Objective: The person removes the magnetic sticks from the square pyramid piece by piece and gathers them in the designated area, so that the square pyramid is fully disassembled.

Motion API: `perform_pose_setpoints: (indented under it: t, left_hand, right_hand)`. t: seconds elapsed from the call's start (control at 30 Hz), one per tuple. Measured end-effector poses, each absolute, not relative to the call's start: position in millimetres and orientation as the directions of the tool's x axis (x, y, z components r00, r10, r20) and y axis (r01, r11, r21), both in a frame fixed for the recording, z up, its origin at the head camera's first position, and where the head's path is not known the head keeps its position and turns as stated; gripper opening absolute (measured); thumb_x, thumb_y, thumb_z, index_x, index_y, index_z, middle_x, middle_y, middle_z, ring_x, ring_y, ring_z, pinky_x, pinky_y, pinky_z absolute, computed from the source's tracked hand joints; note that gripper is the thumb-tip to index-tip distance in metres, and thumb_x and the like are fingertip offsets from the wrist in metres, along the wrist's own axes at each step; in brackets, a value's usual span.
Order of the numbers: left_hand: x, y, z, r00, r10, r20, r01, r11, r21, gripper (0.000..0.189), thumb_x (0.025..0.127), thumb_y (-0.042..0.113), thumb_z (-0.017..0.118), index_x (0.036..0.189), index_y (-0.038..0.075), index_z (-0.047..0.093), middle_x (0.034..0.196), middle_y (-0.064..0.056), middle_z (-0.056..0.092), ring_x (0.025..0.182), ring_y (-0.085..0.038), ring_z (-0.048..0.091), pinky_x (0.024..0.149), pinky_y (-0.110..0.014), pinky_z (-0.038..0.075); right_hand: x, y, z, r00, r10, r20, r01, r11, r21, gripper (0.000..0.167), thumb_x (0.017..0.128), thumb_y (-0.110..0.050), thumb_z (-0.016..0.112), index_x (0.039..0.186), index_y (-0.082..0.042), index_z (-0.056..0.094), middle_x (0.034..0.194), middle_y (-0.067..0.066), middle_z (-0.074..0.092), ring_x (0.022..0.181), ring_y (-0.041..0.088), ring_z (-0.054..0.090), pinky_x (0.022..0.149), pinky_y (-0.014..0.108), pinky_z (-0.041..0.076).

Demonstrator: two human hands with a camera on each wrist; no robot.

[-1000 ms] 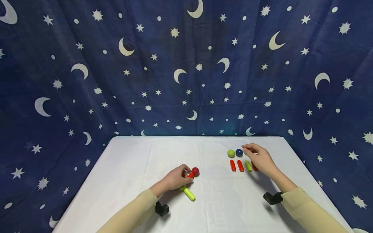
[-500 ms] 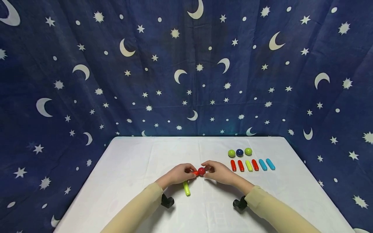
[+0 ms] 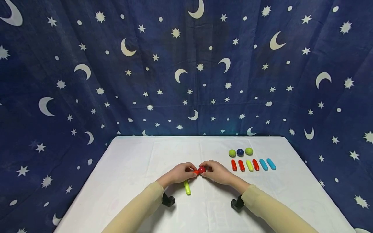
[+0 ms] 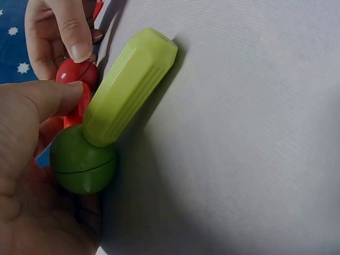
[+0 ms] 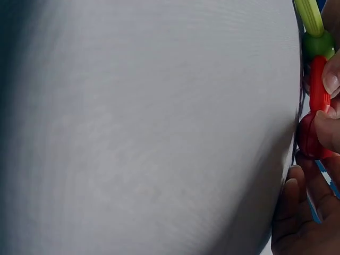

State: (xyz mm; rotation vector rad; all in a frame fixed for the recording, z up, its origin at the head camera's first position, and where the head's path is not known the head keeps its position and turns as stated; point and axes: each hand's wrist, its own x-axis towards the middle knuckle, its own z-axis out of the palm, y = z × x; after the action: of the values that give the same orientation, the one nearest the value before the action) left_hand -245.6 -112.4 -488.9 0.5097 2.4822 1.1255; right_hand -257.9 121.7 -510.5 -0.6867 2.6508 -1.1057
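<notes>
My left hand pinches a short red rod between thumb and fingers, low over the table. Opposite it, my right hand holds a red ball, which touches the rod's right end. In the left wrist view a green ball sits by the left palm at the red rod's other end. A yellow-green ribbed rod sticks out from that green ball, towards the near side of the table. The left hand hides the green ball in the head view.
On the white table, to the right, lies a row of rods: red rods, a yellow rod and blue rods. Behind them are two light green balls and a dark blue ball. A starry curtain surrounds the table.
My right hand has come left from beside the row of loose balls and now holds the red ball. The left hand and its pieces have shifted slightly right, and the yellow-green rod has turned.
</notes>
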Motion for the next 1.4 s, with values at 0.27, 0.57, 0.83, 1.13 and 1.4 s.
perform_pose_setpoints:
  t: [0.27,0.57,0.83,1.13,1.4]
  left_hand:
    - [-246.6,-112.1,-490.5,-0.865,0.466,-0.183,0.175,0.624,0.761,0.013,0.099,0.025,0.069,0.110,0.018,0.070,0.093,0.003,0.065,0.078,-0.014,0.057,0.072,-0.031,0.045]
    - [-247.2,-112.8,-490.2,-0.857,0.484,-0.177,0.198,0.627,0.754,0.011,0.097,0.024,0.070,0.105,0.017,0.072,0.090,0.004,0.064,0.080,-0.012,0.056,0.075,-0.030,0.045]
    - [-245.3,-113.1,-488.8,-0.855,0.485,-0.181,0.195,0.626,0.755,0.009,0.098,0.022,0.070,0.104,0.016,0.072,0.089,0.003,0.064,0.080,-0.013,0.056,0.076,-0.032,0.045]
    - [-245.2,-111.6,-490.1,-0.861,0.473,-0.188,0.187,0.637,0.748,0.011,0.096,0.023,0.072,0.106,0.017,0.072,0.091,0.004,0.062,0.080,-0.014,0.055,0.075,-0.031,0.045]
    - [-246.3,-114.1,-490.7,-0.857,0.481,-0.185,0.190,0.629,0.754,0.013,0.096,0.024,0.073,0.107,0.016,0.071,0.091,0.003,0.062,0.080,-0.014,0.055,0.075,-0.031,0.045]
  right_hand:
    - [-257.7,125.0,-511.3,-0.864,-0.503,0.007,-0.357,0.604,-0.712,0.024,0.097,-0.026,0.074,0.120,-0.024,0.067,0.104,-0.009,0.061,0.091,0.014,0.054,0.080,0.035,0.044]
    - [-258.3,127.6,-508.7,-0.865,-0.502,-0.011,-0.327,0.580,-0.746,0.022,0.098,-0.027,0.071,0.119,-0.023,0.065,0.098,-0.006,0.059,0.088,0.016,0.053,0.077,0.035,0.043]
    - [-257.7,131.0,-511.1,-0.875,-0.483,-0.024,-0.278,0.543,-0.792,0.024,0.097,-0.027,0.072,0.120,-0.022,0.066,0.097,-0.004,0.062,0.088,0.016,0.055,0.077,0.032,0.045]
    - [-257.7,153.5,-492.3,-0.915,-0.404,-0.015,-0.216,0.520,-0.826,0.037,0.094,-0.036,0.076,0.127,-0.023,0.068,0.102,-0.005,0.067,0.098,0.019,0.060,0.081,0.037,0.050]
    - [-273.0,216.9,-457.6,-0.978,-0.196,0.068,-0.173,0.592,-0.787,0.055,0.096,-0.045,0.071,0.140,-0.014,0.059,0.122,0.011,0.067,0.109,0.029,0.060,0.086,0.045,0.053]
